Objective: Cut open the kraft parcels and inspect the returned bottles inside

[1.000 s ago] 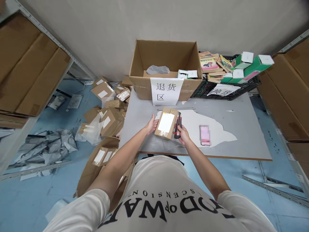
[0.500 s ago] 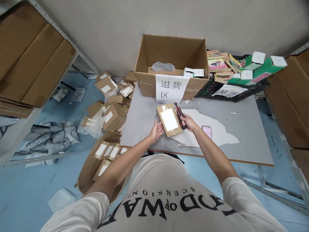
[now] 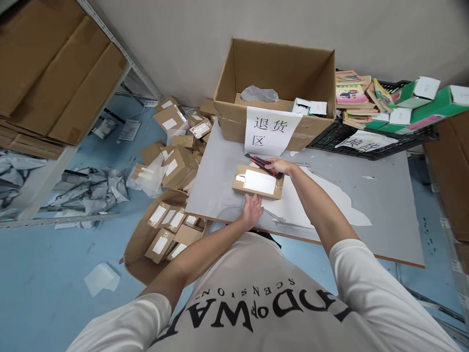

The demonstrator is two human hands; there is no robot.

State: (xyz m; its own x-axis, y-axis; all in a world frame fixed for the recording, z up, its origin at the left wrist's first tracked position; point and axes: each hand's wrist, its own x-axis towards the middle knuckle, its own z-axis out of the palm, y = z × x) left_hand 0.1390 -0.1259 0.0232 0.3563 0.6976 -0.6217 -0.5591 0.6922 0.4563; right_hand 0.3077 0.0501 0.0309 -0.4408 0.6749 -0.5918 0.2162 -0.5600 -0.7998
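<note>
Centrally, a grey rectangular work table (image 3: 366,215) fills mid-frame, its bare top giving a firm surface for cutting. At its far edge, upper centre, an open brown cardboard carton (image 3: 282,68) carries a white paper sign (image 3: 270,131) hanging over its front wall, facing the person. A small flat brown cardboard parcel with a white label (image 3: 258,181) lies label-up on the table, just below the sign. The left hand (image 3: 252,211), fingers spread, presses on the table against the parcel's near edge, apparently steadying it. The right hand (image 3: 281,167) is closed round a red-and-black utility knife (image 3: 261,165), laid along the parcel's far edge, presumably at the tape seam.
</note>
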